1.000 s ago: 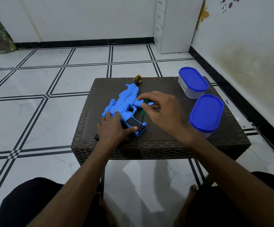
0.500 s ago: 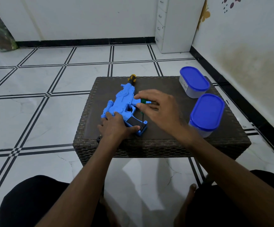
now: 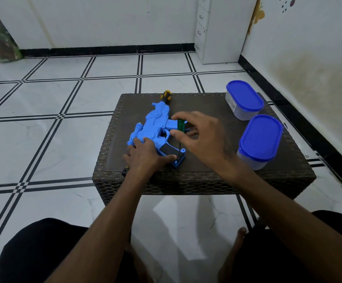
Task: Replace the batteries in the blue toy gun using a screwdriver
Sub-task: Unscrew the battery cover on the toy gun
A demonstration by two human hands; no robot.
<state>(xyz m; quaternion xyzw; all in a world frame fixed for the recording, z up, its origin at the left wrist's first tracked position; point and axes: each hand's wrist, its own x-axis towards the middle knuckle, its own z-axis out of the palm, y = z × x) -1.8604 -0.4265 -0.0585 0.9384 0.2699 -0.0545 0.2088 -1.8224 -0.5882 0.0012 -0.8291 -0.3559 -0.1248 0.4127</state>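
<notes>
Little displacement noted against the earlier frames: screwdriver handle brought slightly more upright between the right-hand fingertips, with the toy gun unmoved apart from a shift in camera aim.

Blue toy gun found lying flat on the wicker table, muzzle pointing away, grip toward the near edge. Left hand laid over the rear of the body and the grip, fingers spread flat, thumb reaching along the black grip panel; pressing down, not curled round anything. Right hand pinching the green screwdriver handle between thumb and fingertips, thin shaft running down to the butt end of the grip. Tip contact with the screw too small to confirm.

Judged step: turning the screw of the battery cover in the grip. Recommended practice: shaft kept in line with the screw, steady downward pressure maintained while twisting, toy pinned firmly to stop rotation on the table. Slipping of the tip judged the main risk, given the fingertip-only hold.

Two blue-lidded containers placed at the right of the table, well apart from the work. Small black part seen at the near left edge.
</notes>
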